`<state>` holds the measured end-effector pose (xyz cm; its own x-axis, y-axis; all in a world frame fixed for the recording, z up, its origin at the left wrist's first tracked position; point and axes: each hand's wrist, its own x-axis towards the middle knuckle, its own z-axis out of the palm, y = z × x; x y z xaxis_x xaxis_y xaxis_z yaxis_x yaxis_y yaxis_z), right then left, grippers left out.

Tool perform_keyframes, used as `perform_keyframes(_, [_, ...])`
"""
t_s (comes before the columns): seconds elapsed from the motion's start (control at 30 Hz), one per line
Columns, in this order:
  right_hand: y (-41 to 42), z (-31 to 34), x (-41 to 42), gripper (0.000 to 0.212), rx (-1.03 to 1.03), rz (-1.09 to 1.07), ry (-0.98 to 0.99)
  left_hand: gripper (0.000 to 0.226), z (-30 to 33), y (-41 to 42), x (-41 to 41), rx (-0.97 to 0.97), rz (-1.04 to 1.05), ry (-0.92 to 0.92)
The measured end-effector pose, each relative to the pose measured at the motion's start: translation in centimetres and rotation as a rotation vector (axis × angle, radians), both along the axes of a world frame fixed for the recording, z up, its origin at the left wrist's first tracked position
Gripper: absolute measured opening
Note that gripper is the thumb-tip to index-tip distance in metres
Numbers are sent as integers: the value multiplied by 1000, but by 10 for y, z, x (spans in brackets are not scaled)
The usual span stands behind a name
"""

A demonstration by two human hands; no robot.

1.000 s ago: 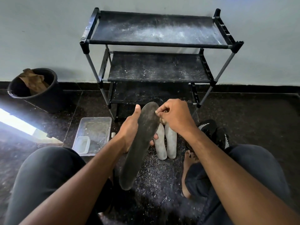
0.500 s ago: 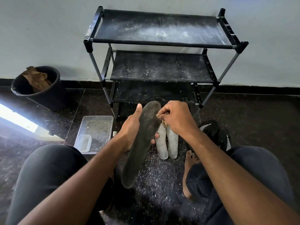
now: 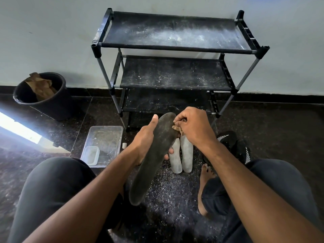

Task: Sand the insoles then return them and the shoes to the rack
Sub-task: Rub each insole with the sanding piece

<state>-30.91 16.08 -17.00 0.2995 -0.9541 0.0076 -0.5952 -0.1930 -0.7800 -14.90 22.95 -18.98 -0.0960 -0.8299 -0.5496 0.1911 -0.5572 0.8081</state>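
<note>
My left hand (image 3: 146,140) grips a long dark grey insole (image 3: 154,158) around its middle, toe end up and tilted right. At that upper right edge my right hand (image 3: 194,128) pinches a small tan scrap of sandpaper (image 3: 177,128) against the insole. Two pale grey insoles (image 3: 182,157) lie side by side on the floor just behind it. A black shoe with white stripes (image 3: 233,146) sits to the right, partly hidden by my right forearm. The black three-shelf rack (image 3: 175,48) stands against the wall with bare, dusty shelves.
A black bucket (image 3: 43,99) holding brown paper stands at the left by the wall. A clear plastic tray (image 3: 103,144) with a small tub inside lies left of my hands. Pale dust covers the dark floor (image 3: 171,193) between my knees. My bare foot (image 3: 205,181) rests at the right.
My right hand with the sandpaper has shifted slightly along the insole's top edge. The insole and left hand stay about where they were; the view has shifted slightly.
</note>
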Motion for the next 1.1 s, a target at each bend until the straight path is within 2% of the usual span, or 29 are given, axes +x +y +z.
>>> perform_keyframes(0.07, [0, 3, 0, 4, -30, -34, -58, 89, 1, 0, -2, -14, 12, -2])
perform_keyframes(0.2, [3, 2, 2, 3, -120, -46, -105, 85, 3, -1, -1, -44, 100, 123])
perform_keyframes(0.27, [3, -4, 4, 2, -156, -31, -61, 85, 5, -1, -3, -45, 105, 93])
perform_keyframes(0.37, [7, -17, 10, 13, -188, 13, 86, 87, 5, 0, -3, -24, 116, 42])
perform_keyframes(0.47, [7, -23, 14, 13, -159, 23, 114, 87, 4, -2, 0, -23, 123, 37])
perform_keyframes(0.67, [0, -15, 8, 9, -266, -29, 98, 85, 10, 2, -7, -48, 52, 22])
perform_keyframes(0.87, [13, -21, 16, 17, -264, 110, 219, 88, -2, -2, 2, -43, 89, -20])
perform_keyframes(1.03, [3, -14, 9, 12, -271, -36, 70, 87, 0, 0, -4, -21, 27, 13])
perform_keyframes(1.1, [3, -13, 9, 10, -253, -37, 71, 87, -2, -1, -3, -25, 40, 9])
